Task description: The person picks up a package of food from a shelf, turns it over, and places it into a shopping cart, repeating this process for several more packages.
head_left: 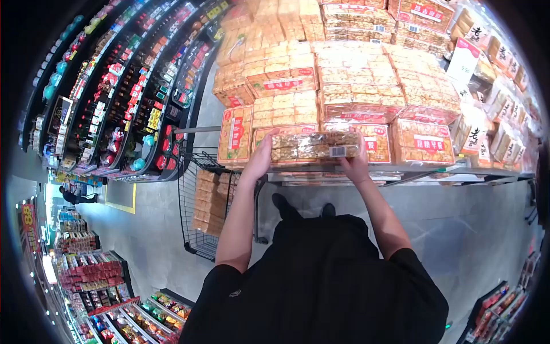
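Observation:
Between my two hands is a clear-wrapped pack of pastry snacks (301, 148), with a white barcode label near its right end. My left hand (260, 157) grips the pack's left end, and my right hand (356, 160) is wrapped round its right end. The pack is held at the front edge of the display, overlapping the front row of snack packs in this view. Behind it are stacked similar packs (286, 81) with red and white labels. Another labelled pack (424, 143) lies in the front row to the right of my right hand.
A black wire shopping cart (197, 243) stands at my left with brown snack packs (209, 200) in it. White-labelled bread packs (472, 135) and a price sign (463, 60) are on the right. Curved shelves (114, 97) line the left, and a person (77, 196) is far off.

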### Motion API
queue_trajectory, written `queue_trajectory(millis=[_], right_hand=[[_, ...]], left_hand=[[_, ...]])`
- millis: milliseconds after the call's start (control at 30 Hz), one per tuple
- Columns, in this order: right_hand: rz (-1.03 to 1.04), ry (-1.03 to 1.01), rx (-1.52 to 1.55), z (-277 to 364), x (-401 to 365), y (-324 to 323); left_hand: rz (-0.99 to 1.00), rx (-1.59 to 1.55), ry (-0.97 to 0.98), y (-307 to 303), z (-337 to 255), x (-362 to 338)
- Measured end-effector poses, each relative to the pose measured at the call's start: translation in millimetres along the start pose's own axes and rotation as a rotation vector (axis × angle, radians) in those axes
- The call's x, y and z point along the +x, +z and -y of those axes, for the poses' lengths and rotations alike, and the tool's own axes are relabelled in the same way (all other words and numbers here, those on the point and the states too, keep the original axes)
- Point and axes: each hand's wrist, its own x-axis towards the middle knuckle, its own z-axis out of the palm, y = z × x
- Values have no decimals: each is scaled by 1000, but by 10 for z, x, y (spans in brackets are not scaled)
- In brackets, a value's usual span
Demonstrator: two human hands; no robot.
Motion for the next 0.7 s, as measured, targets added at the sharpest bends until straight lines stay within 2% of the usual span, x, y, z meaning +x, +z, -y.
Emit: queue_trajectory(millis=[167, 267, 333, 400, 467, 533, 567, 600, 700], right_hand=[[-8, -38, -97, 4, 25, 26], [-24, 48, 66, -24, 5, 60], [-21, 143, 217, -139, -64, 165], [7, 95, 80, -226, -100, 160], [58, -115, -341, -92, -10, -2], [-39, 104, 67, -38, 39, 43], [-24, 221, 308, 25, 29, 6], [-38, 345, 546, 265, 108, -79], [3, 296, 473, 446, 151, -102]], left_hand=[[3, -18, 150, -36, 54, 9], [56, -440, 129, -31, 161, 14], [94, -404, 188, -32, 359, 18], [69, -342, 266, 8, 447, -33], [-29, -255, 366, 145, 346, -178], [-115, -39, 447, 112, 273, -290], [-155, 68, 482, 100, 243, -355], [-134, 127, 464, 52, 193, -480], [-13, -168, 280, 72, 152, -927]])
